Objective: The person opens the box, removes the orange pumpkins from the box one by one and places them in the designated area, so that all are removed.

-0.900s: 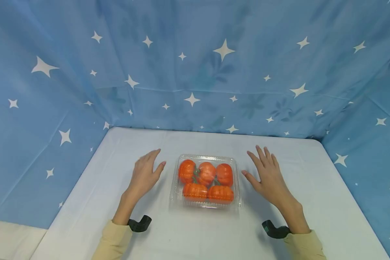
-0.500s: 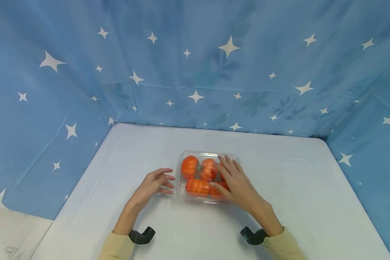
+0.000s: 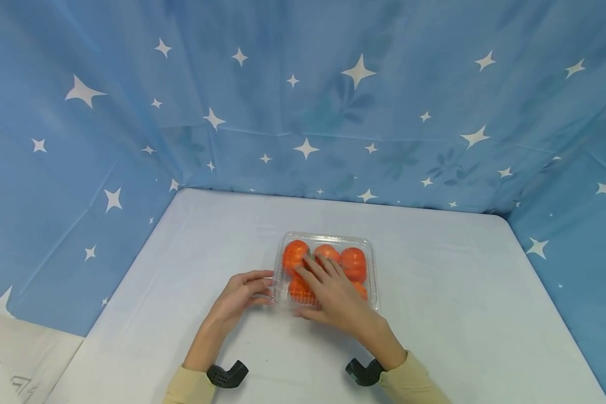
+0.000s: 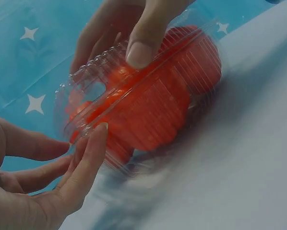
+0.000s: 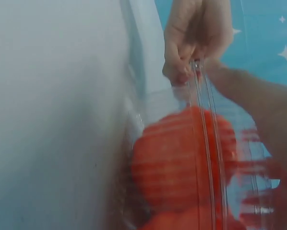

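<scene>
A clear plastic clamshell box (image 3: 373, 275) lies on the white table, its lid down. Several orange-red, ribbed, pumpkin-like pieces (image 3: 353, 264) show through it. My left hand (image 3: 238, 297) is at the left side, thumb and fingers pinching the rim in the left wrist view. My right hand (image 3: 340, 300) reaches across the lid with its fingers spread over the top. Its thumb (image 4: 139, 55) lies against the front rim in the left wrist view. Some of the pieces are hidden beneath the right hand.
A white table (image 3: 464, 314) carries the box. Blue star-patterned cloth (image 3: 303, 112) hangs behind and on both sides. A black wrist device (image 3: 228, 375) sits on the left wrist, another black device (image 3: 365, 372) on the right.
My right hand has come in from the right side of the box and moved left across its lid. The left hand has moved right and lower, from beside the box to its left rim.
</scene>
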The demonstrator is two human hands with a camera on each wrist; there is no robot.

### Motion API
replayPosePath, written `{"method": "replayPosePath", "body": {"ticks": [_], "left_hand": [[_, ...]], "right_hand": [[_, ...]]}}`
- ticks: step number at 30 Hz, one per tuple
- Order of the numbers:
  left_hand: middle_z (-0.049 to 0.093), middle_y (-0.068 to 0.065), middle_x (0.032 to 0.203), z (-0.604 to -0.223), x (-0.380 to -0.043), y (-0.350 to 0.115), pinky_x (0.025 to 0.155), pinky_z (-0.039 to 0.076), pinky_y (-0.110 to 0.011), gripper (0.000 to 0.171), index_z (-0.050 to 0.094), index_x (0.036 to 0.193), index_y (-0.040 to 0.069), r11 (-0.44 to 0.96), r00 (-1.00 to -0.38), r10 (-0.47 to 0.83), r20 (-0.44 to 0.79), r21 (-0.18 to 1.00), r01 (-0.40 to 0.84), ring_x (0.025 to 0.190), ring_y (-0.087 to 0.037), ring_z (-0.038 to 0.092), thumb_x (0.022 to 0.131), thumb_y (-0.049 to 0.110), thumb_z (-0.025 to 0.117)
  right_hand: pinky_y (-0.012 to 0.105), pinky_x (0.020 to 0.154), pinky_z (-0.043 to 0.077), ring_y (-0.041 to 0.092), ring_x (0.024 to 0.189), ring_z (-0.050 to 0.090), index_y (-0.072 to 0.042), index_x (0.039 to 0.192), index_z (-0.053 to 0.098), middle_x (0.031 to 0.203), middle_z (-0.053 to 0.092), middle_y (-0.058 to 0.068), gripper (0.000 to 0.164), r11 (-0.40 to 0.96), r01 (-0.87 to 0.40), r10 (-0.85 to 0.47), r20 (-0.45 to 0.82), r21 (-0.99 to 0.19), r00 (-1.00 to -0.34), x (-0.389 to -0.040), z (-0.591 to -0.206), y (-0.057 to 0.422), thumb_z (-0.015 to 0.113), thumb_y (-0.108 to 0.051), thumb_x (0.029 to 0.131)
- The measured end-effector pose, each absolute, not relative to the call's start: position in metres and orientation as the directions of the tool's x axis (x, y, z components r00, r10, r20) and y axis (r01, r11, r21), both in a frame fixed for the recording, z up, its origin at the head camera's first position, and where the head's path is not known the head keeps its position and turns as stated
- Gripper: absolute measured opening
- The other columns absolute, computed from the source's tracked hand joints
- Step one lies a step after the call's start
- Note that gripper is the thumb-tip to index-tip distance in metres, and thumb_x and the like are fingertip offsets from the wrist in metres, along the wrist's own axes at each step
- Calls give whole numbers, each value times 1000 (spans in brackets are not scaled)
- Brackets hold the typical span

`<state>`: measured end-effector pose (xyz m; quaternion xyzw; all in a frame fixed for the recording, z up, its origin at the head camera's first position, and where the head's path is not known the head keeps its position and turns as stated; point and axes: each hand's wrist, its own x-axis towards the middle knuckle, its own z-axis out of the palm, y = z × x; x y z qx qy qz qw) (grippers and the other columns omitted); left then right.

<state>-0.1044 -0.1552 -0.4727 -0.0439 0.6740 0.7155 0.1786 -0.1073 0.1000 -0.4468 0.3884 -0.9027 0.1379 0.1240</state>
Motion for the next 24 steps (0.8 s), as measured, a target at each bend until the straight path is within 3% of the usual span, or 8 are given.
{"method": "replayPosePath", "body": {"ticks": [9,12,17,24], "left_hand": [[63,-11,109,-479,-104,-147,78,60,-25,43,54,140,-11,-103,-926,172,-337,928,-357,91,-14,60,101,5,59],[63,-14,114,-481,-104,-145,78,60,-24,45,52,142,-11,-134,-921,179,-345,919,-371,94,-13,62,101,5,58],[58,-22,131,-487,-102,-141,84,62,-29,48,47,146,-11,-194,-918,188,-348,904,-382,104,-15,65,100,2,56],[57,-17,122,-490,-103,-138,87,62,-39,53,44,149,-8,-217,-925,176,-337,903,-371,104,-15,64,99,-2,57]], "right_hand": [[64,112,42,51,137,48,-15,144,56,148,54,21,75,710,-700,-647,327,-69,-689,-102,-449,84,85,-46,82],[65,110,43,53,136,49,-15,142,58,146,55,22,70,713,-700,-649,338,-42,-681,-101,-451,82,83,-42,83],[66,108,45,54,132,52,-13,138,59,143,57,23,63,715,-699,-646,361,-22,-673,-101,-454,79,78,-33,81],[61,110,45,49,134,53,-16,143,57,146,58,18,67,718,-693,-625,381,-63,-682,-104,-451,83,78,-41,85]]}}
